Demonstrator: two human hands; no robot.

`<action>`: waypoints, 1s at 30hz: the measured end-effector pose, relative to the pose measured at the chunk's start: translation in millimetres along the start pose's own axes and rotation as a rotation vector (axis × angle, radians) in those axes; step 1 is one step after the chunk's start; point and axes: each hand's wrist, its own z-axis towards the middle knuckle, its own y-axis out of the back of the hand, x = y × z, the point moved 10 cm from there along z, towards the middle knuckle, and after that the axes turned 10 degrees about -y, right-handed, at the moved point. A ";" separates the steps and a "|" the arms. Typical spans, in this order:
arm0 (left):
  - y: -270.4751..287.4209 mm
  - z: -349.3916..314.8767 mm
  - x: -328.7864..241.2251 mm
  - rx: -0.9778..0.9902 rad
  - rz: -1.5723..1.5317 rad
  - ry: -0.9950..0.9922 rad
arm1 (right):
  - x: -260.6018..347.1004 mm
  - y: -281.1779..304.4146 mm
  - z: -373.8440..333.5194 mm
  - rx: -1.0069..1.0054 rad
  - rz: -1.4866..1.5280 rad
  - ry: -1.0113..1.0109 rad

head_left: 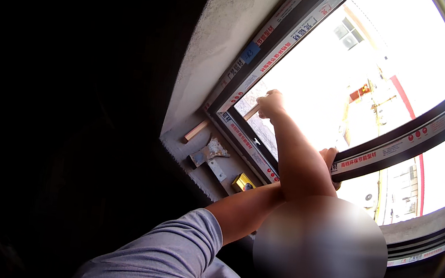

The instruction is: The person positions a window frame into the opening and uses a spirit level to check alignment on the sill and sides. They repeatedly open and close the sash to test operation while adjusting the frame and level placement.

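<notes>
My bare forearms cross in front of a dark window frame (245,136) covered in printed protective film. My right hand (272,104) reaches through the opening, its fingers closed around what looks like a thin wooden strip (252,112). Underneath, my left forearm runs to the right. Bent around the near end of the frame's middle bar (371,157) are the fingers of my left hand (329,157); the crossing arm covers part of it. A blurred disc hides my right upper arm.
On the sill (179,153) lie a wooden block (196,131), a flat metal bracket (216,169), a speckled, roughly triangular piece (216,148) and a yellow tool (242,183) with a round dark face. A pale wall (218,34) borders the frame. Buildings show in bright light outside.
</notes>
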 end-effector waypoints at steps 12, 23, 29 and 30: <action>1.4 5.1 7.7 0.123 -0.029 0.178 | -3.5 -84.5 21.7 0.191 -0.011 -0.088; 3.4 5.6 10.9 0.067 0.036 0.097 | 6.6 -109.2 5.0 0.301 -0.039 0.087; 12.5 6.8 12.1 0.078 0.025 0.153 | 43.4 -107.9 -36.6 0.443 -0.157 0.182; 15.6 5.4 12.8 0.084 0.015 0.180 | 27.4 -129.8 -16.9 0.456 -0.173 0.164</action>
